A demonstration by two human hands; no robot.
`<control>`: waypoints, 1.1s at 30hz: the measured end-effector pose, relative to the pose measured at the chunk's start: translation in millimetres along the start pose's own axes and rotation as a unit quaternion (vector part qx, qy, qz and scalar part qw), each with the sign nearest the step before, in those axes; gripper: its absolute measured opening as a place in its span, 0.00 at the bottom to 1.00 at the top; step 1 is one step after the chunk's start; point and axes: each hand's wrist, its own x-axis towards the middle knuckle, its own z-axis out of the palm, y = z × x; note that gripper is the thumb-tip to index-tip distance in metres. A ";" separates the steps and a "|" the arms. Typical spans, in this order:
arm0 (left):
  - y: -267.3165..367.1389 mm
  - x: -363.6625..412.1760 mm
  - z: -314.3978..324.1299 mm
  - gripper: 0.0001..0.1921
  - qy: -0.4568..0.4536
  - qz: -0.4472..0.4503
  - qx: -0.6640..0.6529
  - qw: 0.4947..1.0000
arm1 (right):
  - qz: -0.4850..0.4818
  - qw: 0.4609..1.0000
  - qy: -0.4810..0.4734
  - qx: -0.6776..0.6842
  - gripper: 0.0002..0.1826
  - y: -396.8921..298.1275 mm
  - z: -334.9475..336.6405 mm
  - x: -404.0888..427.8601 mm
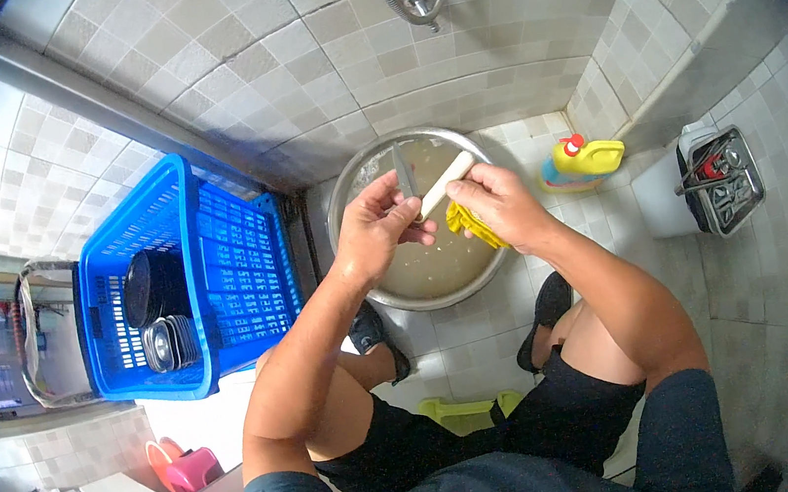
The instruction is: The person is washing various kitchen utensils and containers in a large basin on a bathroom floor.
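Above a round metal basin [439, 303] of cloudy water, both my hands are on what looks like a folding knife. Its pale cream handle [447, 184] slants up to the right, and its steel blade [405, 173] points towards the wall, forming a V with the handle. My left hand [380, 222] grips the knife near the joint, fingers around the base of the blade. With thumb and fingers, my right hand [500, 202] pinches the far part of the handle. A crumpled yellow cloth [475, 226] is bunched under that same hand.
At left stands a blue plastic basket [198, 287] holding a black round pan [149, 287] and stacked metal trays [169, 343]. A yellow detergent bottle [581, 163] is right of the basin. Farther right, a metal tray [725, 184] holds utensils. A shower hose [400, 6] hangs on the wall.
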 end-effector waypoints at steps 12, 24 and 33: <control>-1.3 -1.4 -7.9 0.05 -0.045 0.003 0.014 0.999 | -0.029 0.998 0.035 -0.033 0.12 -10.3 9.9 -7.0; 12.4 5.8 -11.7 0.08 0.003 -0.016 0.052 0.999 | 0.011 0.997 -0.025 -0.076 0.12 -24.0 8.6 -11.8; 13.7 32.0 -83.5 0.31 0.254 0.166 0.265 0.915 | 0.028 0.993 -0.062 -0.101 0.12 -7.8 8.8 -17.2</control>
